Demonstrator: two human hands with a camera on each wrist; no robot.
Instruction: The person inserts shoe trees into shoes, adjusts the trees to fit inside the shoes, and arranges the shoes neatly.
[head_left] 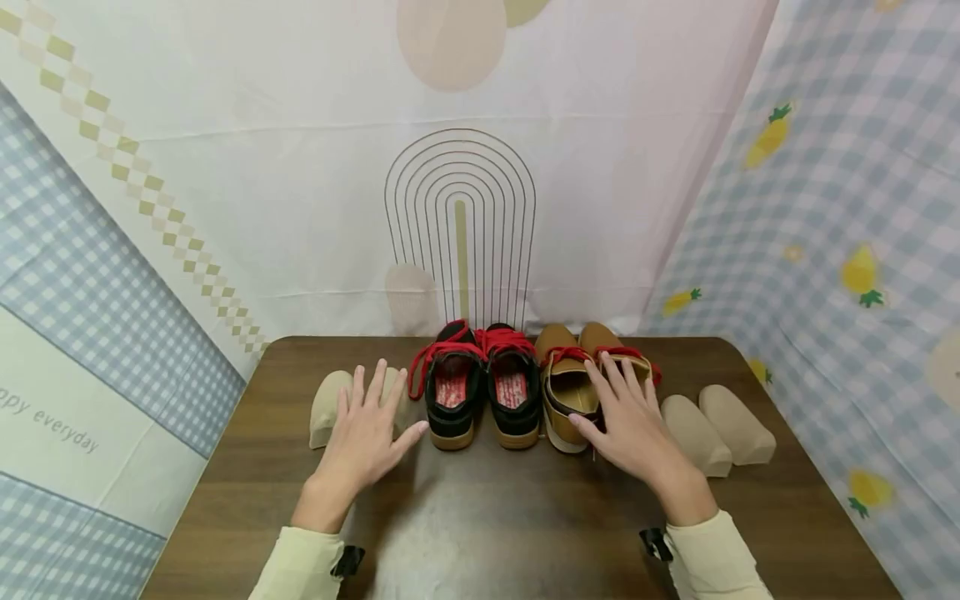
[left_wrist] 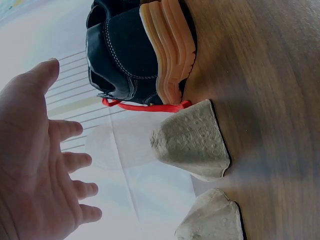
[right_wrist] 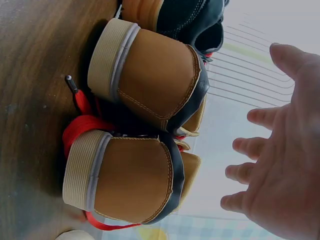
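My left hand [head_left: 363,442] hovers palm down with fingers spread, over a pair of beige molded-pulp shoe inserts [head_left: 327,408]. In the left wrist view those inserts [left_wrist: 192,142] stand apart from the palm. A black pair of shoes [head_left: 452,387] with red laces and tan soles stands to the right of that hand. My right hand [head_left: 630,425], fingers also spread, is above a brown pair of shoes [head_left: 558,333] with red laces and partly hides it. From the right wrist view, the brown shoes' heels [right_wrist: 132,177] show a gap to the hand. Neither hand holds anything.
A second pair of beige inserts [head_left: 693,433] lies right of the brown shoes. Everything stands near the back edge of a brown wooden table [head_left: 480,533]. Behind it hangs a white patterned cloth [head_left: 315,225]; a blue checked cloth [head_left: 825,208] hangs at the right.
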